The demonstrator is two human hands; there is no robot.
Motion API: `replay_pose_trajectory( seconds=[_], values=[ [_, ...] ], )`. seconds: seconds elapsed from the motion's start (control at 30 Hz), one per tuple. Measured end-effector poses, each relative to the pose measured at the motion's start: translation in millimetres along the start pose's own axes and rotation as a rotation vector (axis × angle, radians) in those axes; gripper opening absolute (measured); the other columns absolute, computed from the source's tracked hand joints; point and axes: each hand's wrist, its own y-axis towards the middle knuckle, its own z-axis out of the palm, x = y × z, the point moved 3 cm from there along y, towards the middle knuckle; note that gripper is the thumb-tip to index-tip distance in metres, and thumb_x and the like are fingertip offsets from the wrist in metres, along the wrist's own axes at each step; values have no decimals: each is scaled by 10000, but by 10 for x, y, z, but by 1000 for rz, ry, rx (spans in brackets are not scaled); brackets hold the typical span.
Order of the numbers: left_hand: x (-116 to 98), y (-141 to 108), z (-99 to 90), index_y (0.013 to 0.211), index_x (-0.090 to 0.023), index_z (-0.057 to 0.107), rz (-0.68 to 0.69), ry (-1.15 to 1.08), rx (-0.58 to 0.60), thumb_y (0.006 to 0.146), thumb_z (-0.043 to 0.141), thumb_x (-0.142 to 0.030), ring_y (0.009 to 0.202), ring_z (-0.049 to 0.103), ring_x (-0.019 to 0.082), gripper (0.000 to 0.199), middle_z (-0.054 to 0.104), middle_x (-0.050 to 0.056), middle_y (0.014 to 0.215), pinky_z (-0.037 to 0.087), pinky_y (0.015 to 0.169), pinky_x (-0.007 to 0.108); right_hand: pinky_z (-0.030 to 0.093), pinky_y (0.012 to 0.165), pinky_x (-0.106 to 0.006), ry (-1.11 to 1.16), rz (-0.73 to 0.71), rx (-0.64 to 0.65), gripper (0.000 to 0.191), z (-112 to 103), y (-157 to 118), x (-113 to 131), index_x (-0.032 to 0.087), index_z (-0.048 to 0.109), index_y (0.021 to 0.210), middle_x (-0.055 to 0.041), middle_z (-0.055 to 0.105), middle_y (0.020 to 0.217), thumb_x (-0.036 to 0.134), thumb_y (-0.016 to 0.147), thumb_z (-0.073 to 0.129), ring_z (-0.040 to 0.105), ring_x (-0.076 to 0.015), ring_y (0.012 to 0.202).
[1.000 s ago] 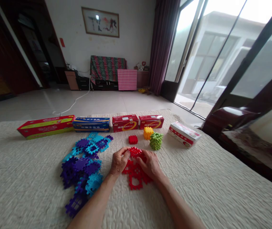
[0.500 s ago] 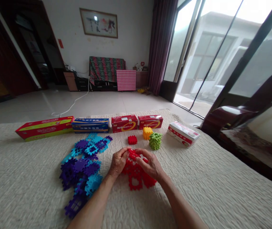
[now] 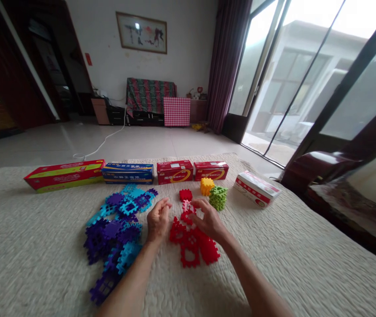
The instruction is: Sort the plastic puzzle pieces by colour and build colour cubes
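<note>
Left of the red pieces, my left hand (image 3: pixel 157 220) is raised with its fingers curled together, and nothing shows in them. My right hand (image 3: pixel 209 220) has its thumb and fingers at a red toothed piece (image 3: pixel 188 215), pinching its right side. Nearer to me lies a loose pile of red toothed pieces (image 3: pixel 189 255), some with cut-out windows. A small red block (image 3: pixel 185 195) stands just beyond my right hand. To its right are a yellow block (image 3: pixel 207 186) and a green block (image 3: pixel 218 198).
A pile of purple and light blue toothed pieces (image 3: pixel 112 229) lies at the left. Behind stand a long red-and-green box (image 3: pixel 65 176), a blue box (image 3: pixel 128 173) and two red boxes (image 3: pixel 175 171). A white-and-red box (image 3: pixel 256 189) sits at the right on the quilted cover (image 3: pixel 274 264).
My left hand has moved left, away from the red pieces, and my hands are now apart. The red piece by my right hand shows more clearly. The view has shifted slightly.
</note>
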Motion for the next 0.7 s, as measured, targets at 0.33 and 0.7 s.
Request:
replay_pose_trajectory(
  seconds=[0.33,0.7],
  values=[
    [195,76,-60,1030,-144,662,-77,53,-116,771,487,-291,801,671,190,346,721,58,823,524,762,305,455,953,-356,-240,-27,-19,417,330,642,-473,191,588,1132,-103,576,1210,88,731,544,567,-218,1106],
    [125,45,-12,970,-161,684,16,146,-31,782,444,-247,776,677,186,317,722,46,793,518,757,296,453,952,-379,-187,-82,1,339,49,204,-88,186,613,1067,-104,617,1160,108,755,503,583,-216,1083]
  ],
)
